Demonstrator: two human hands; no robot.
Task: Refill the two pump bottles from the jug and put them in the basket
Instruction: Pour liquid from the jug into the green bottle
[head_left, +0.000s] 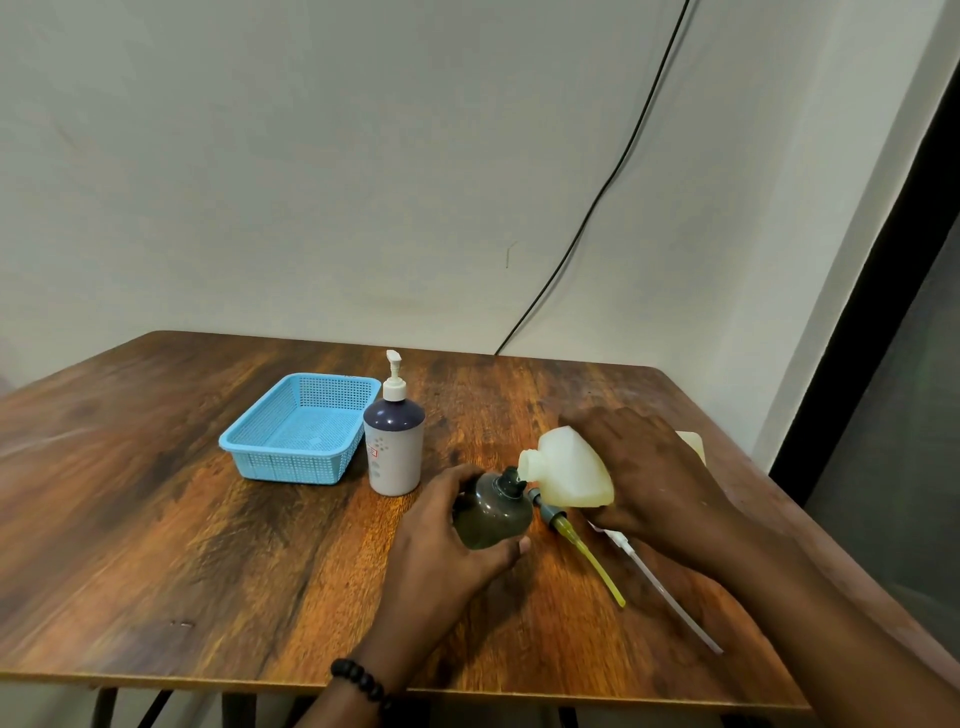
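Note:
My left hand (447, 540) grips a dark olive bottle (493, 514) standing on the table, its neck uncapped. My right hand (654, 467) holds a translucent white jug (571, 467) tipped sideways, its mouth just over the bottle's neck. The bottle's dark pump head with a yellow tube (587, 551) lies on the table to the right of it. A second loose pump with a clear tube (665, 587) lies beside that. A white bottle with a dark shoulder and a white pump (393, 441) stands upright right of the blue basket (291, 457), which holds nothing.
The wooden table (208, 561) ends near me and at the right. A black cable (597, 202) hangs down the wall behind the table. A dark window frame (883, 312) runs along the right side.

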